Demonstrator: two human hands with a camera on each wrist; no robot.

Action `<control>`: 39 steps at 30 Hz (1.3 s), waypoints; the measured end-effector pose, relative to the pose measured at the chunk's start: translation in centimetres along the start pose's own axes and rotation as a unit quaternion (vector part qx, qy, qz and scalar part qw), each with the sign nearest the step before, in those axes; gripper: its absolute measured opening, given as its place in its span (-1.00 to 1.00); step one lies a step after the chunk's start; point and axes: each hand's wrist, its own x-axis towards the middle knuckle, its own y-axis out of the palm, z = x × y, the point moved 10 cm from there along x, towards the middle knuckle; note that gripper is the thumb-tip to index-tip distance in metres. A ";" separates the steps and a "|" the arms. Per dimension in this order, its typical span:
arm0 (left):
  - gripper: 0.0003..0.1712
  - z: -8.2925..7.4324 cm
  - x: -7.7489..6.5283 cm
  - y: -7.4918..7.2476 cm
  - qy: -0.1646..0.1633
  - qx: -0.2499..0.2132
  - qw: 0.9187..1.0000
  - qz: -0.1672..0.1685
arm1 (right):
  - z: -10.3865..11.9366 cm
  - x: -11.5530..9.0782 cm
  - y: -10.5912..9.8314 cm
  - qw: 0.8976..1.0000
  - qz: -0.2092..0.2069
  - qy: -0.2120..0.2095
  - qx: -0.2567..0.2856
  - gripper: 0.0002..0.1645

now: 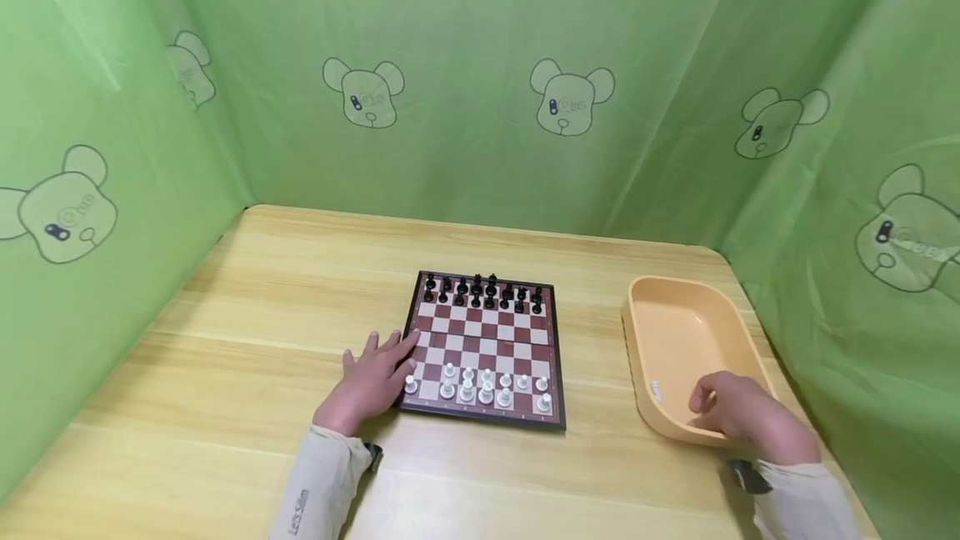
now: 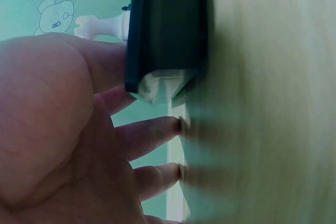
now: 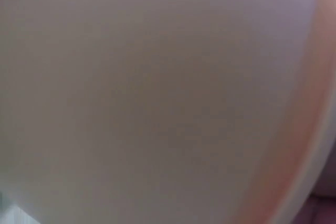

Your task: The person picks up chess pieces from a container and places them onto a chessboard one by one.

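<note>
A chessboard (image 1: 480,328) lies on the table with black pieces (image 1: 477,290) lined up at its far side and white pieces (image 1: 486,392) at its near side. My left hand (image 1: 371,382) rests at the board's left edge, its fingers spread; in the left wrist view fingertips (image 2: 170,125) meet the tabletop beside the board's dark side (image 2: 168,24). A white rook (image 2: 102,26) stands near that thumb. My right hand (image 1: 738,411) reaches down into the orange tray (image 1: 686,319), fingers bent near its front wall. Whether they hold anything I cannot tell.
At the tray's left inside lies a small white piece (image 1: 656,390). The wooden table (image 1: 247,340) is bordered by green curtains (image 1: 465,165) with bear prints at the back and both sides. The tray wall (image 3: 294,145) fills much of the right wrist view, blurred.
</note>
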 end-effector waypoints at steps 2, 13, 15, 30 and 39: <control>-0.39 0.0 0.0 0.0 0.000 0.001 1.000 0.000 | 0.0 0.0 0.0 1.000 -0.003 -0.002 0.002 -0.72; -0.39 0.1 0.0 0.0 -0.002 0.001 1.000 -0.001 | -0.1 0.0 0.0 0.998 -0.012 -0.012 0.060 -0.72; -0.40 0.1 0.0 0.0 0.000 0.001 1.000 -0.003 | 0.0 -0.1 -0.2 0.997 -0.021 -0.018 0.066 -0.67; -0.40 0.1 0.0 0.1 0.001 0.004 1.000 -0.002 | 3.7 -1.0 -3.9 0.972 -0.188 -0.120 0.082 -0.44; -0.39 0.2 0.2 0.1 -0.004 0.003 1.000 0.002 | 7.1 -3.9 -8.0 0.899 -0.362 -0.192 0.156 -0.47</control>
